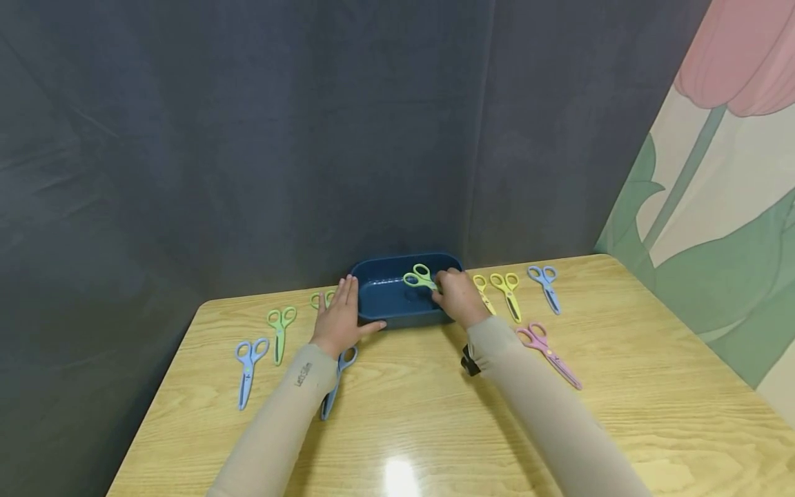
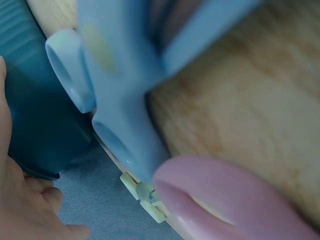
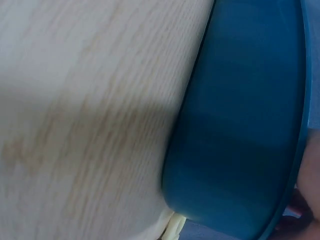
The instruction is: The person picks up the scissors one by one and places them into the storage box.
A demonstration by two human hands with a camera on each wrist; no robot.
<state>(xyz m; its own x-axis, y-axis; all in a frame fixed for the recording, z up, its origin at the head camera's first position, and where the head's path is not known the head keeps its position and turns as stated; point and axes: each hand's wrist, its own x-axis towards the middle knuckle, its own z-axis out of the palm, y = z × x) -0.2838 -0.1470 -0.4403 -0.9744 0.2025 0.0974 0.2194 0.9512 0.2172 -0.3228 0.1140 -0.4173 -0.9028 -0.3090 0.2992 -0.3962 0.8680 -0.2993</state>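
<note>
A dark blue bin [image 1: 397,320] stands at the table's back edge. My left hand [image 1: 338,321] rests against its left end, fingers straight and thumb along the front rim. Over the bin's right part, my right hand [image 1: 461,298] grips green scissors [image 1: 427,282] by the blade end, handle loops pointing left; its fingers hide the blades. Blue scissors [image 1: 330,399] lie partly under my left forearm. The left wrist view shows blue scissors [image 2: 120,85] and a pink handle [image 2: 225,185] close up. The bin's outer wall [image 3: 240,115] fills much of the right wrist view.
Left of the bin lie blue scissors [image 1: 247,376], green scissors [image 1: 279,338] and a half-hidden green pair [image 1: 315,301]. To the right are yellow scissors [image 1: 512,304], another yellow pair [image 1: 487,300], blue scissors [image 1: 553,297] and pink scissors [image 1: 562,369]. A dark curtain [image 1: 310,138] hangs behind.
</note>
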